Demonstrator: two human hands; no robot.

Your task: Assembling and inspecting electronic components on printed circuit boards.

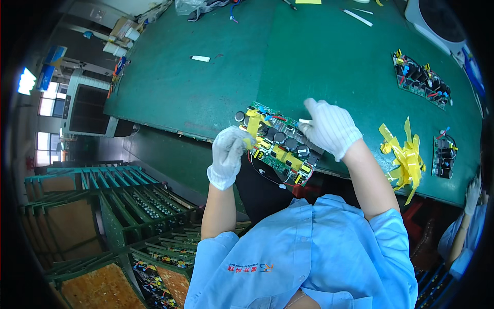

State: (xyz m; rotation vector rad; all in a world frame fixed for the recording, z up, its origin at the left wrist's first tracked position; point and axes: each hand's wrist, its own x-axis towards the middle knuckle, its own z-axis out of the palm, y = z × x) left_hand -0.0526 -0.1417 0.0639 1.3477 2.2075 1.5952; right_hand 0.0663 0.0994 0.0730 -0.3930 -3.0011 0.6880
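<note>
A green circuit board (280, 144) lies tilted at the table's near edge, crowded with black round capacitors and yellow-wrapped parts. Yellow tape (253, 123) covers part of its left end. My left hand (226, 154), in a white glove, closes on that left end, with a bit of yellow at its fingertips. Also gloved, my right hand (332, 127) is at the board's far right side. Its fingers are bent together beside a small white piece (305, 122), and what they grip is hidden. A thin dark cable hangs from the board's near side.
To the right on the green table (206, 92) lie a heap of yellow tape strips (405, 158) and two more circuit boards (422, 80). A white-handled tool (200, 58) rests at the left. Green racks (118, 206) stand left of me. Another person's gloved hand (472, 195) shows at far right.
</note>
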